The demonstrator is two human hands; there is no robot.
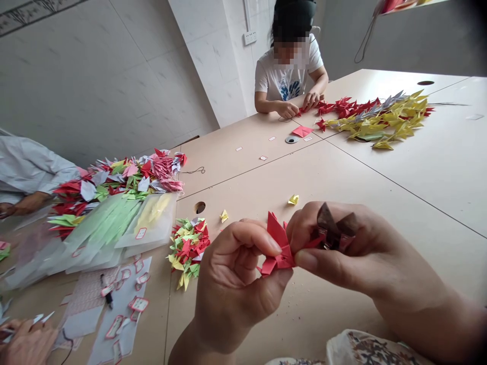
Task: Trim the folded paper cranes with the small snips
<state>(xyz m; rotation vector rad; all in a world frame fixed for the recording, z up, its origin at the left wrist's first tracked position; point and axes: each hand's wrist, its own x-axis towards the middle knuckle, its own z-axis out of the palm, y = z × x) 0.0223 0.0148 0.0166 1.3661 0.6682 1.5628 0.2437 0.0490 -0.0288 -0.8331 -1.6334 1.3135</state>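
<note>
Left hand (236,274): curled, pinching red origami crane (277,251) at its 3 o'clock.
Right hand (353,253): clamped on the crane's other side.

Heaps of folded paper cranes (376,119) — clear plastic sleeves (114,228), label sheets (122,309) — across a tan table (418,172)

Your left hand (232,284) rose from the near edge, wrist bent, thumb and forefinger pinched together at their tips, the other fingers curled into the palm. Your right hand (353,248) came in from the right corner, forearm low, thumb beneath, forefinger arched above, meeting the left hand's fingertips.
</note>
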